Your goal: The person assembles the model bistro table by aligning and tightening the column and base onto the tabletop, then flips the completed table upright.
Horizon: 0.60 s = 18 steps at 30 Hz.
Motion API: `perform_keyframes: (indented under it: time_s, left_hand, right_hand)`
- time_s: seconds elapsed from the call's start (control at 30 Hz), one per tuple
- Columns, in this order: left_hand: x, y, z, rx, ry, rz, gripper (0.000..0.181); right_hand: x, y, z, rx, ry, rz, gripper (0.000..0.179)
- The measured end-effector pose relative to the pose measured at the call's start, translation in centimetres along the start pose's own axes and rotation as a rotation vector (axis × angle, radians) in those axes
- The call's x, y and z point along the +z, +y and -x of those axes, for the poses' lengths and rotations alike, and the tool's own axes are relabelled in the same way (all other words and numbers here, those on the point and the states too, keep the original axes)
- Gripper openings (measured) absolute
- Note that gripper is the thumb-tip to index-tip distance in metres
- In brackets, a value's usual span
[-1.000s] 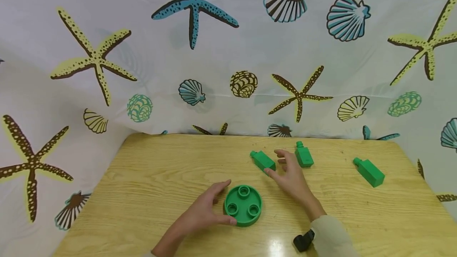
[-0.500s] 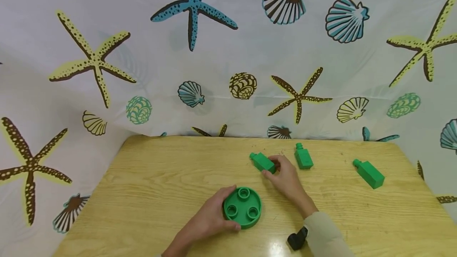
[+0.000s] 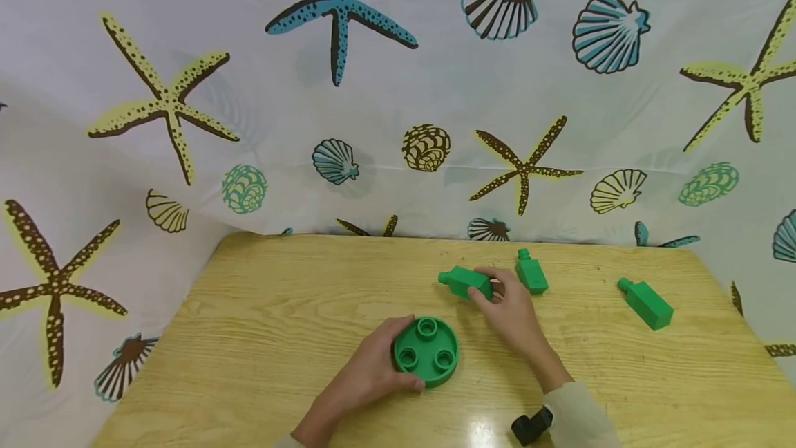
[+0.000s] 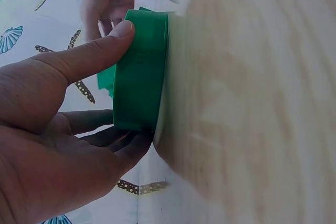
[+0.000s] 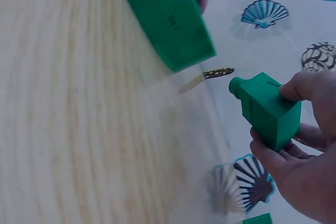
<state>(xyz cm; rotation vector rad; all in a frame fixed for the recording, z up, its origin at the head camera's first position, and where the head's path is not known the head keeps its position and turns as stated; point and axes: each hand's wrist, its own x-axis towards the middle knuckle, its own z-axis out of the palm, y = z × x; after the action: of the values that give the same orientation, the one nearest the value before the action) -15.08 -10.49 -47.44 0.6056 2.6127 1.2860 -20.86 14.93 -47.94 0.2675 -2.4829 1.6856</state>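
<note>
My left hand [image 3: 373,368] grips a round green base [image 3: 425,348] by its left rim. Three ring-shaped sockets stand inside that base. In the left wrist view the thumb lies on one side of the base [image 4: 139,72] and the fingers reach round the other. Up and to the right, my right hand [image 3: 513,313] pinches a green rectangular block [image 3: 466,283] with a short round peg on its end. The right wrist view shows this block [image 5: 268,108] between thumb and fingers, its peg pointing towards the base side.
Two similar green blocks lie on the wooden table [image 3: 280,310]: one block [image 3: 531,274] just beyond my right hand, another block [image 3: 648,306] further right. A white cloth [image 3: 385,95] printed with starfish and shells hangs behind and beside the table.
My left hand has closed in on the round base, and both have shifted slightly. My right hand has come down on the nearest block, taken hold of it and turned it a little.
</note>
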Motion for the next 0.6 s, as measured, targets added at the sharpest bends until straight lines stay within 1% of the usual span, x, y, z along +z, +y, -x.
perform_keyframes:
  time_s: [0.1, 0.27, 0.33, 0.43, 0.6]
  left_hand:
    - [0.1, 0.0, -0.2, 0.000, 0.008, -0.001, 0.098]
    - [0.1, -0.1, -0.5, 0.026, 0.036, 0.007, 0.098]
    - [0.1, -0.2, -0.7, 0.036, 0.045, 0.014, 0.097]
    - [0.3, -0.3, -1.0, 0.037, 0.047, 0.018, 0.097]
    - [0.3, -0.4, -1.4, 0.005, 0.042, 0.023, 0.097]
  right_hand:
    - [-0.7, -0.8, 0.7, -0.035, 0.008, -0.077, 0.039]
    - [-1.8, -2.9, 1.8, -0.078, 0.023, -0.167, 0.040]
    - [-2.2, -3.9, 2.4, -0.091, 0.031, -0.186, 0.040]
    - [-2.6, -5.1, 3.3, -0.099, 0.043, -0.188, 0.041]
    - [-2.6, -5.6, 4.2, -0.069, 0.048, -0.213, 0.041]
